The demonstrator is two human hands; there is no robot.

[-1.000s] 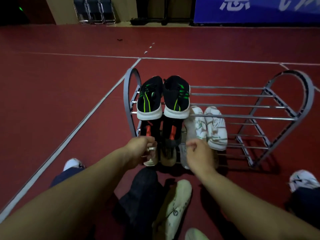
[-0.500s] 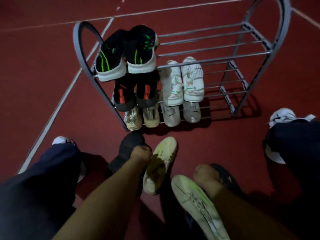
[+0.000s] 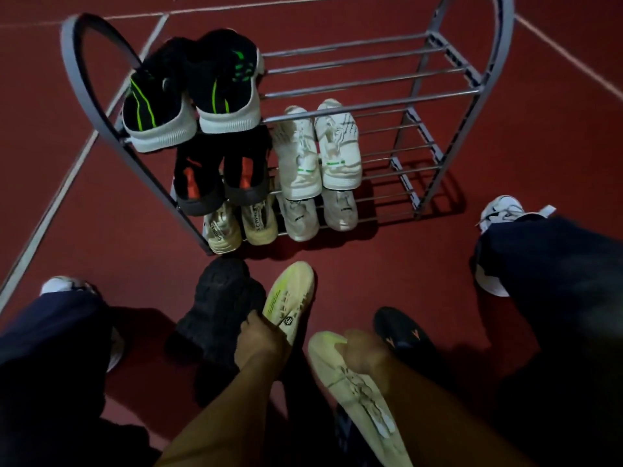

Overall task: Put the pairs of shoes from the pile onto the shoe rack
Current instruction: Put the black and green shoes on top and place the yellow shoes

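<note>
A grey metal shoe rack (image 3: 435, 92) stands on the red floor. Its left side holds a black-and-green pair (image 3: 188, 96) on top, a black-and-orange pair (image 3: 215, 176) and a white pair (image 3: 317, 153) below, and beige (image 3: 241, 225) and pale grey (image 3: 318, 214) pairs on the lowest tier. In front lies the pile. My left hand (image 3: 259, 342) grips the rear of a cream-and-lime shoe (image 3: 290, 298). My right hand (image 3: 362, 352) grips its mate (image 3: 354, 385). A black shoe (image 3: 219, 305) and a dark shoe with orange marks (image 3: 404, 335) lie beside them.
My knees in dark trousers frame the pile, left (image 3: 50, 348) and right (image 3: 556, 281), with white sneakers (image 3: 499, 214) on my feet. White court lines (image 3: 67, 183) cross the floor. The right half of every rack tier holds no shoes.
My hands left the lower rack tiers and came back down to the pile, and each closed on a cream-and-lime shoe. My view tilted down towards the floor.
</note>
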